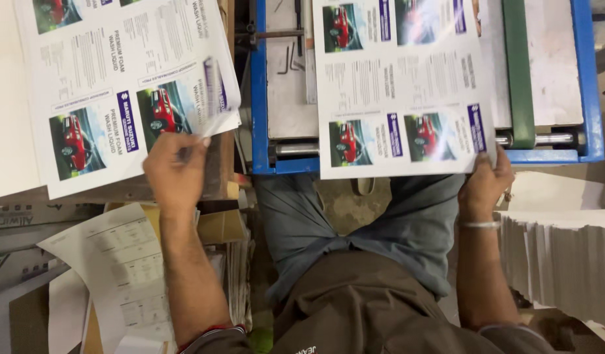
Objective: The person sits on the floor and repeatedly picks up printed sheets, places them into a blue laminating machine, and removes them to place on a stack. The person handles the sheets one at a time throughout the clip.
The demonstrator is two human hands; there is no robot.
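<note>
Beyond the right hand's (484,183) grip, a blue-framed machine (258,98) with a pale bed and a steel roller (555,138) is filling the far side of the view, and a printed sheet (401,85) showing small pictures of red cars is lying across it. The right hand is pinching that sheet's near corner, fingers closed on the paper edge. Away to the other side of this grip, a tall stack of identical printed sheets (119,85) is resting on a bench, and the left hand (175,172) is gripping the near corner of the top sheet, thumb and fingers curling it upward off the pile. Beside and below the right wrist, a thick pile of white sheets (561,262) is sitting edge-on. Below the left forearm, loose papers (129,262) and brown cardboard (220,226) are lying in a heap. Judging by this, one sheet is being fed or drawn at the machine while the following one is being separated; the next move would call for peeling only a single sheet cleanly and keeping the fed sheet square.
</note>
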